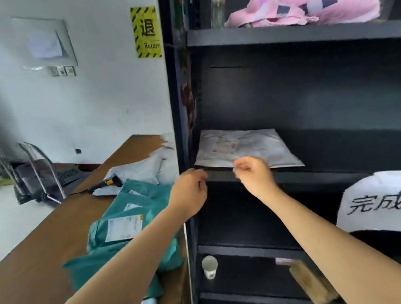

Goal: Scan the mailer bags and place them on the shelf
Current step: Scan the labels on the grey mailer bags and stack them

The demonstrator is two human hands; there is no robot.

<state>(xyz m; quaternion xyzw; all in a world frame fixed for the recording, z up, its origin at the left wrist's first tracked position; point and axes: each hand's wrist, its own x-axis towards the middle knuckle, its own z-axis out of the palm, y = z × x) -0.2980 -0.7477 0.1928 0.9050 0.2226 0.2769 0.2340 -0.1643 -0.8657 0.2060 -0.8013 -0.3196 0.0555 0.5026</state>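
Left of the shelf (330,174) stands a table (44,238). On it, away from the shelf, the scanner (105,184) lies on a white bag (145,170). The green bags (125,221) are heaped nearer the person, close against the shelf's left post.

The left hand (190,192) hovers at the front of the shelf's left post, fingers loosely curled with nothing in them. On the middle board of the shelf the grey bag (247,145) lies flat with its label up, in the board's left half, its near edge about level with the board's front lip. The right hand (254,174) is just in front of that edge with thumb and forefinger drawn together. Whether they pinch the bag or have let go, I cannot tell.

The step looks like setting this bag down, and it seems nearly done. To finish it well:
- Nudge the bag a little deeper so no edge hangs over the lip.
- Keep the label facing up and readable.
- Leave the right part of the board free for the next bags.
- Then turn left of the shelf for the scanner and a green bag.
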